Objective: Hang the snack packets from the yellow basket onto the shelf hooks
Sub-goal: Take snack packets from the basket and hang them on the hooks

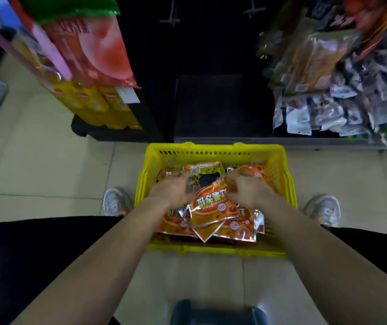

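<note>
Both hands were down in the basket [279, 165], which stood on the floor [47, 172] before the shelf [211, 102]. The left hand [176, 190] had its fingers [182, 177] curled over the edge of a dark packet [207, 178]. The right hand [246, 188] had its own curled round the top of one of the orange packets [213, 207] heaped there.

The likely trouble was slip: the foil looked glossy and slick, so a loose pinch might drop a packet, or drag a neighbour out with it. Sharp crimped corners might catch in the slotted plastic wall. The hooks [170, 19] were thin, pale prongs far up against a dark panel, easy to miss with a small hang hole.
</note>
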Demonstrator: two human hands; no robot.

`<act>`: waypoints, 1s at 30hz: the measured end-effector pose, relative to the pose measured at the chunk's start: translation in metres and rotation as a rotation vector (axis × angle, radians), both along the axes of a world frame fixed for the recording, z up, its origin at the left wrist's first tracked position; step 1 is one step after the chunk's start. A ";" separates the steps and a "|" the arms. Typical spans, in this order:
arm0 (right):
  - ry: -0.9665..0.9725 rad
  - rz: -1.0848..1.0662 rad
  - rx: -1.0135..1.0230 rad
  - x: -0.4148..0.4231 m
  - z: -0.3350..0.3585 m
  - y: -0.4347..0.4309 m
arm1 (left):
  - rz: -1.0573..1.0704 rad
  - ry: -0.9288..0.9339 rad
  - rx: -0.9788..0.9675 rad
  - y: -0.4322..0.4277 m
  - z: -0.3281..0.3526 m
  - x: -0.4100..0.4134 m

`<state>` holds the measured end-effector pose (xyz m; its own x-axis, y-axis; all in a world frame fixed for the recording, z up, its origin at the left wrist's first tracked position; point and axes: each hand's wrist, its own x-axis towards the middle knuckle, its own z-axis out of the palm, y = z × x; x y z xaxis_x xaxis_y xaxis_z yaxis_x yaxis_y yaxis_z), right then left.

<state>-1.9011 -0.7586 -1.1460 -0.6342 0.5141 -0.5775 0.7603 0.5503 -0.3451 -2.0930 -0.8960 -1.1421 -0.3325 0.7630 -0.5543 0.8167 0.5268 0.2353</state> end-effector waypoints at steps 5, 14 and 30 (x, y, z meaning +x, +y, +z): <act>0.025 0.095 -0.034 -0.004 -0.043 -0.009 | -0.023 -0.056 0.053 0.000 -0.037 0.002; -0.003 0.143 -0.181 0.007 -0.050 -0.005 | -0.002 -0.135 0.060 -0.003 -0.054 0.008; 0.409 0.058 0.190 0.008 0.032 0.014 | 0.434 -0.516 0.357 -0.015 0.022 -0.003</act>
<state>-1.8932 -0.7444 -1.1140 -0.8216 0.5435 -0.1719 0.5482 0.6706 -0.4997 -2.0962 -0.9109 -1.1204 -0.4087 0.7853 -0.4651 0.2939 0.5957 0.7475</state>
